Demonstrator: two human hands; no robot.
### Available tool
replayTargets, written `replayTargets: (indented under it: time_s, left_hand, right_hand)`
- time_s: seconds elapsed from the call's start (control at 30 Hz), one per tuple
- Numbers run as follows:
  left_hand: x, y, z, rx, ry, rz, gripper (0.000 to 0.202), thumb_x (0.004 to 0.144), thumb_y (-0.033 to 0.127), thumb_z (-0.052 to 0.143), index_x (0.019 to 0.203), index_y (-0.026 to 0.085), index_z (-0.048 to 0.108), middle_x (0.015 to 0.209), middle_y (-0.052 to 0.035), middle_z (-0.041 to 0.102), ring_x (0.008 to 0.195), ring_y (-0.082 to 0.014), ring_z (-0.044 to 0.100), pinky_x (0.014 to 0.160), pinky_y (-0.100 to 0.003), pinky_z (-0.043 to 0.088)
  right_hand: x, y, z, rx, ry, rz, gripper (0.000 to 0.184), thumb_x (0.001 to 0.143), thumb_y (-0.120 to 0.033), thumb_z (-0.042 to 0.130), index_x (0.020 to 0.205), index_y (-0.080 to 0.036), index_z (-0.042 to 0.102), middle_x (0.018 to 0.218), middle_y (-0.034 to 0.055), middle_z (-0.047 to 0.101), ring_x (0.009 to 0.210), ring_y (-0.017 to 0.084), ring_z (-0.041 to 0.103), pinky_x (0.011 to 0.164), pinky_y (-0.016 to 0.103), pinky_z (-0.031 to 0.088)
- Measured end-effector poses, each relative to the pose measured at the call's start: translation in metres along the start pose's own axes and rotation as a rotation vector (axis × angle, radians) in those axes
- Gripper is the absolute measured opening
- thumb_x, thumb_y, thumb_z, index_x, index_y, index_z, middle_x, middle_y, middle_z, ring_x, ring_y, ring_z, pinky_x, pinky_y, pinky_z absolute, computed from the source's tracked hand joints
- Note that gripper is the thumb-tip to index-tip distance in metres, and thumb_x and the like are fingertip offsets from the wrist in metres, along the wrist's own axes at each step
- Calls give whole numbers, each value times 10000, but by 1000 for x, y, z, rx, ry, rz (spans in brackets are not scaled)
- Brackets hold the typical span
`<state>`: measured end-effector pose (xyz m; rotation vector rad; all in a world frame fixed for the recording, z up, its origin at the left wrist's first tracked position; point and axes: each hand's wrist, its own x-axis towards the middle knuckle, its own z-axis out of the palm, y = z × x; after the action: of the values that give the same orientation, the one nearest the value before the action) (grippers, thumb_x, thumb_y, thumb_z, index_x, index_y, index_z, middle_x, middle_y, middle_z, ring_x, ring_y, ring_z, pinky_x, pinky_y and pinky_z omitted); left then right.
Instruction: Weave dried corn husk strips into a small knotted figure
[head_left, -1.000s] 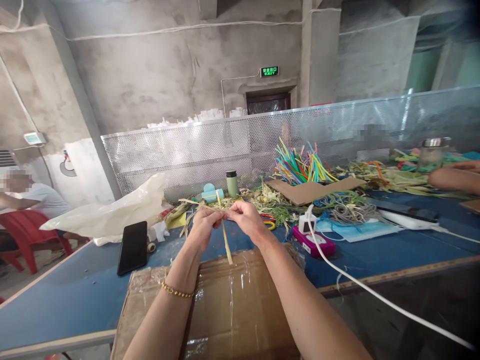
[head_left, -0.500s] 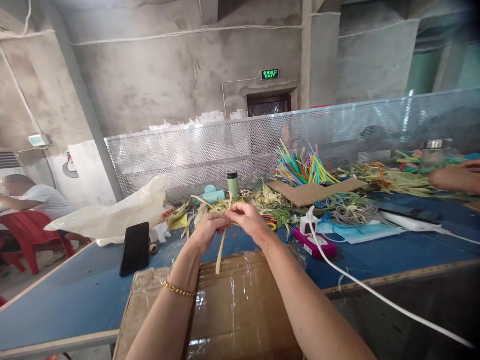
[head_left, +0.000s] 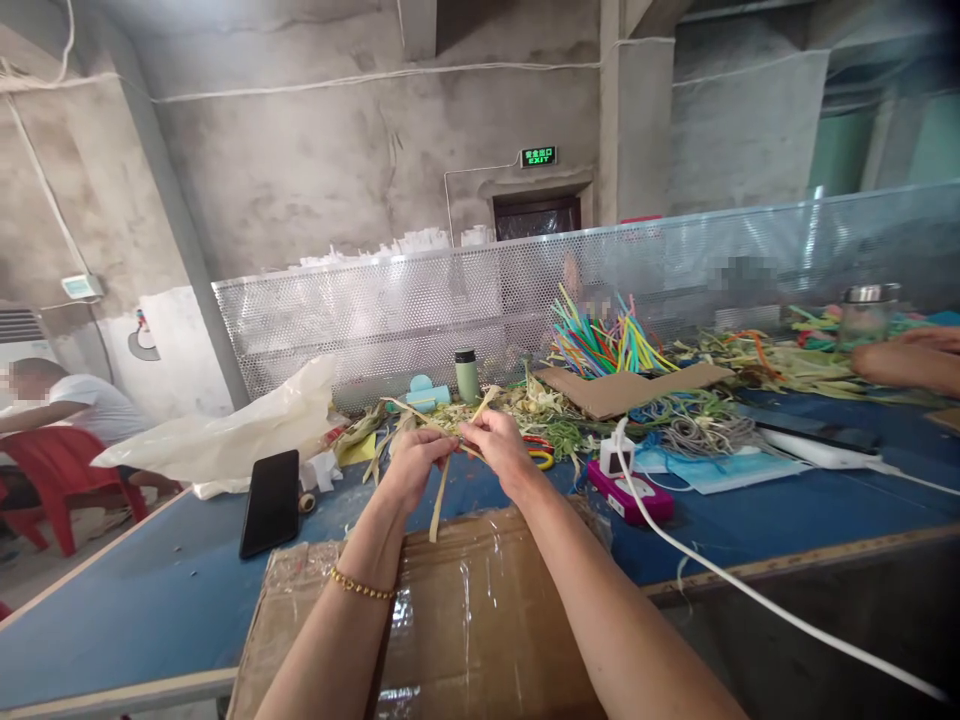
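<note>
My left hand (head_left: 414,460) and my right hand (head_left: 495,445) meet fingertip to fingertip above the far end of a taped cardboard box (head_left: 480,610). Both are closed in a pinch on thin, pale yellow strips that look like dried husk. One husk strip (head_left: 439,512) hangs below the fingers towards the box. Another end sticks up past my right thumb, and a thin length points out to the left over my left hand. Where the strips cross is mostly hidden by the fingers. Beyond my hands lies a heap of husk scraps (head_left: 525,405).
On the blue table (head_left: 112,620) lie a black phone (head_left: 270,503), a plastic bag (head_left: 225,440), a magenta box (head_left: 630,492) with white plug and cable, a face mask (head_left: 735,470), and cardboard (head_left: 622,390). A green bottle (head_left: 466,378) stands behind. Another person's arm (head_left: 907,365) reaches in at right.
The upper strip end beside my right hand has swung from nearly upright to leaning right. My right hand has shifted slightly; both hands keep their pinch.
</note>
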<state>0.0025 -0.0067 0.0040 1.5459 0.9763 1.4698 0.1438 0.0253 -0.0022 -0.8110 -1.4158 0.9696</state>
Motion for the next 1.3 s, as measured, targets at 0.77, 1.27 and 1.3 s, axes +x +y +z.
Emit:
replayTargets:
  time_s: [0.77, 1.27, 1.3]
  left_hand:
    - [-6, 0, 5, 136, -177, -58, 301, 707, 399, 734, 553, 156, 647, 530, -38, 541, 506, -127, 411, 527, -284, 274]
    - [-7, -2, 3, 100, -112, -98, 240, 643, 351, 796, 744, 150, 711, 577, -27, 620, 500, -117, 470, 503, -253, 319]
    - [-7, -1, 3, 93, -95, -88, 270, 640, 335, 802, 818, 148, 721, 588, -22, 635, 502, -120, 482, 509, -253, 332]
  right_hand:
    - [8, -10, -18, -23, -94, -113, 239, 651, -376, 768, 679, -165, 660, 613, 1, 635, 539, 120, 526, 555, 258, 425]
    - [1, -16, -9, 10, -71, -108, 87, 675, -196, 714, 702, -162, 639, 640, -2, 657, 549, 107, 551, 546, 235, 447]
    - [2, -16, -10, 9, -68, -110, 93, 676, -208, 714, 707, -162, 638, 632, -5, 651, 544, 107, 546, 542, 236, 443]
